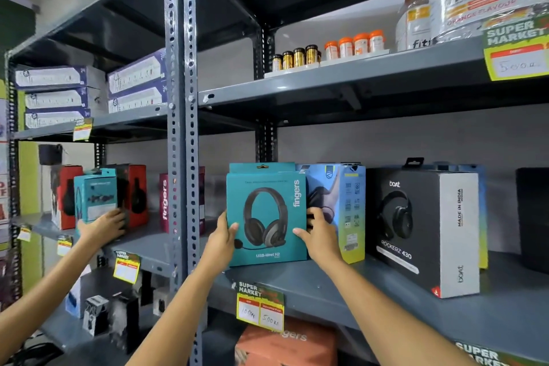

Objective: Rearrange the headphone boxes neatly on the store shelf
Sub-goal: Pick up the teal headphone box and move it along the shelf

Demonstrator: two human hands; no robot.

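Observation:
A teal "fingers" headphone box (267,196) stands upright at the front of the grey middle shelf (326,285). My left hand (221,236) grips its left edge and my right hand (319,236) grips its right edge. Right behind it is another teal box, and a light blue headphone box (347,205) stands to its right. Further right sits a black and white "boat" headphone box (427,229), turned at an angle. In the left shelf bay are a small teal box (95,196), red and black boxes (136,193) and a maroon "fingers" box (166,202).
Another person's hand (104,227) reaches in from the left and touches the small teal box. A grey perforated upright post (181,157) divides the two bays. Price tags (260,306) hang on the shelf edge. Bottles and jars (326,50) fill the shelf above.

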